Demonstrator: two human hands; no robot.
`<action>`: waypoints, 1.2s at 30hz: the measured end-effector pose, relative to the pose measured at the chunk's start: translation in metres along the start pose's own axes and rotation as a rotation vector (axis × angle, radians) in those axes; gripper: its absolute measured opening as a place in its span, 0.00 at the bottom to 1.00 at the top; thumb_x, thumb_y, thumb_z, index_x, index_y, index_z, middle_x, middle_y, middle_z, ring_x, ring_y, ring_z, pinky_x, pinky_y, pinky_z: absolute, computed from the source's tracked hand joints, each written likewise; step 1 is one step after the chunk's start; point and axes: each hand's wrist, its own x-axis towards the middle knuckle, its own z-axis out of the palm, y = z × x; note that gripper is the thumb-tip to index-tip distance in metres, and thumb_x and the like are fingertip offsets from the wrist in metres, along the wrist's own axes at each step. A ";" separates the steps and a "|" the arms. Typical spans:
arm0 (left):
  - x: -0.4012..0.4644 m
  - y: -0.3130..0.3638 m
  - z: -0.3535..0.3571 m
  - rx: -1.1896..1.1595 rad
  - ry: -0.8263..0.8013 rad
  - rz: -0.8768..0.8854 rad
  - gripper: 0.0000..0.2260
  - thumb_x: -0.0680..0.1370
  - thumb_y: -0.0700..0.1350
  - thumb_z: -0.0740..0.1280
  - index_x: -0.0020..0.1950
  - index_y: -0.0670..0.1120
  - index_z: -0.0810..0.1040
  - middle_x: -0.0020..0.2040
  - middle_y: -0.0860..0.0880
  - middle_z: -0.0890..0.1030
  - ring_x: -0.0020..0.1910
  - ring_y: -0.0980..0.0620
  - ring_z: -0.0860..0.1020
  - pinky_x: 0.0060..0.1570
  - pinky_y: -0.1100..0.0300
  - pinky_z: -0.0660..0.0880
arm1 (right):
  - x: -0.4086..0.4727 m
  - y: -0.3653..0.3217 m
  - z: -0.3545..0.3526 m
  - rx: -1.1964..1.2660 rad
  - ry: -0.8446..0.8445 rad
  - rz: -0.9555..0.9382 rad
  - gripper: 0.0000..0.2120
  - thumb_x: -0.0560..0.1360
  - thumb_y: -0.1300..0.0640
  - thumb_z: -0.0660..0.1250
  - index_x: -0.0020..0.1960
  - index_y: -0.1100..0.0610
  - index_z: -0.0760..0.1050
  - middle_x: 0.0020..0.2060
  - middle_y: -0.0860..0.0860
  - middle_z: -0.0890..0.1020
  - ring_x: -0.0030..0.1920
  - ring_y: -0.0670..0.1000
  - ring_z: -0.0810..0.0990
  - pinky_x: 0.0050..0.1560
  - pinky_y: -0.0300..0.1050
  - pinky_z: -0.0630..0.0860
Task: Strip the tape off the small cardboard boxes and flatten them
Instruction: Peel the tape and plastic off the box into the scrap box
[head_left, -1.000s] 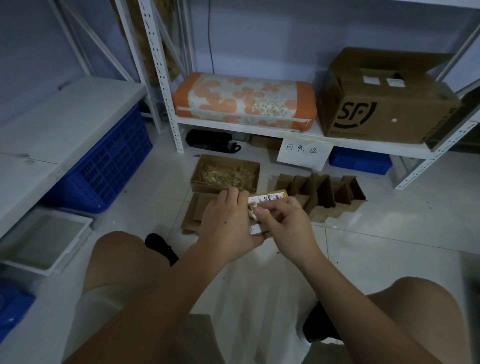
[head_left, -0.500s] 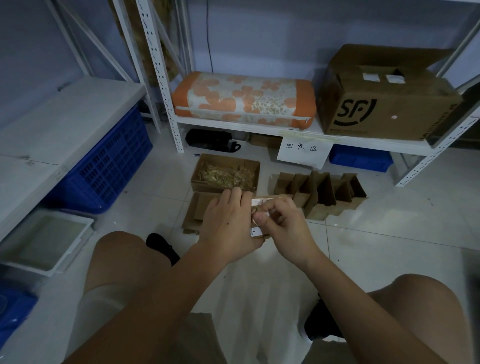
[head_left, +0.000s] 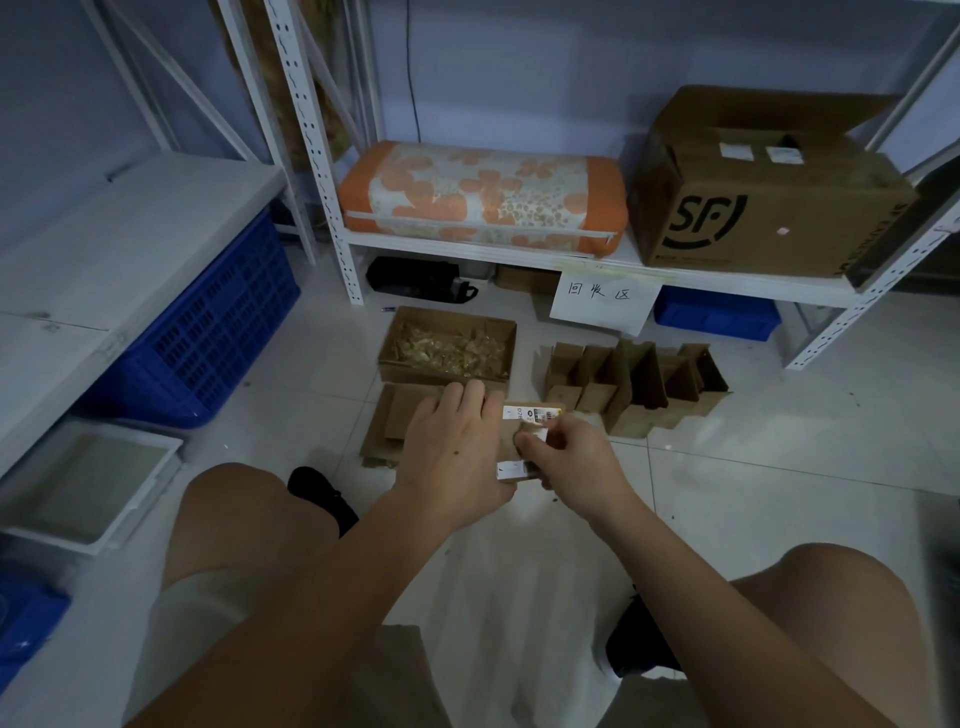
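— Near the middle of the frame, what do the two hands hold?

— Between them is one small cardboard box (head_left: 519, 441), above the floor (head_left: 779, 467). The left hand (head_left: 457, 452) grips it from the left side, with the fingers curled over its top edge. The right hand (head_left: 576, 462) is on the right side and pinches a white label or tape piece (head_left: 537, 435) on the front face with thumb and finger.

— Is the box well visible?

— Only partly. A white label strip (head_left: 532, 414) shows at its upper edge and another at its lower edge; the hands cover the rest.

— What lies around it?

— Just behind the hands, toward the upper centre, stands an open carton (head_left: 447, 345) filled with yellowish tape scraps. Under the left hand, flat cardboard pieces (head_left: 389, 431) lie on the floor. To the right of centre, a group of small open boxes (head_left: 634, 384) stands on the floor. On the shelf (head_left: 493, 249) above are an orange flowered cushion (head_left: 483, 195) and a big brown box (head_left: 769, 208).
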 end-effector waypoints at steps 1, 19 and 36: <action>0.000 0.000 0.000 0.005 0.004 0.010 0.32 0.70 0.65 0.69 0.69 0.50 0.69 0.57 0.52 0.70 0.55 0.51 0.69 0.56 0.55 0.70 | -0.001 -0.002 0.002 -0.033 -0.024 0.008 0.10 0.78 0.50 0.68 0.46 0.57 0.78 0.37 0.52 0.82 0.38 0.52 0.79 0.42 0.53 0.77; -0.007 -0.008 -0.007 -0.280 -0.158 -0.052 0.44 0.64 0.78 0.66 0.73 0.54 0.67 0.61 0.56 0.70 0.58 0.55 0.72 0.52 0.54 0.77 | -0.011 -0.002 -0.021 -0.327 0.257 -0.266 0.15 0.77 0.60 0.70 0.38 0.52 0.65 0.44 0.48 0.70 0.38 0.45 0.70 0.36 0.37 0.66; -0.008 -0.008 -0.010 -0.133 -0.041 -0.036 0.41 0.67 0.72 0.72 0.72 0.51 0.68 0.62 0.53 0.72 0.57 0.53 0.72 0.51 0.59 0.71 | -0.006 0.007 -0.021 0.029 0.096 -0.039 0.09 0.76 0.53 0.74 0.53 0.52 0.76 0.45 0.48 0.83 0.43 0.47 0.83 0.42 0.43 0.82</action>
